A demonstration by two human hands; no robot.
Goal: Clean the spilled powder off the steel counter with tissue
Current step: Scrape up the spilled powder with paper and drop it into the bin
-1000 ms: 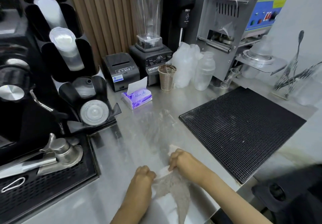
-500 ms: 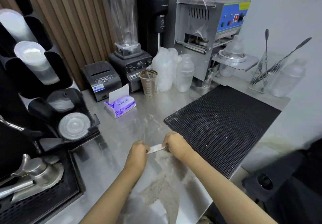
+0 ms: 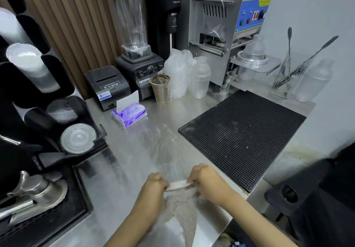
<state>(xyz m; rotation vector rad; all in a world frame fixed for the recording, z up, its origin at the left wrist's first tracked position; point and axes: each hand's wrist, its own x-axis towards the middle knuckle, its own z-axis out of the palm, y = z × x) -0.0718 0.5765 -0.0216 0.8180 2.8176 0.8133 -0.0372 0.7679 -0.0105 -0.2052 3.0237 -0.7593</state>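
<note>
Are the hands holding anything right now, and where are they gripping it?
Yes, the tissue: the left hand pinches its left end, the right hand its right end.

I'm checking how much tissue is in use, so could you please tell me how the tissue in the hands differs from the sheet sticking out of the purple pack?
The tissue is stretched into a narrow strip, gripped by the left hand and right hand; the sheet in the purple pack stands upright, untouched. The tissue lies against the powder; the sheet sits farther back, clear of it. Both are white.
</note>
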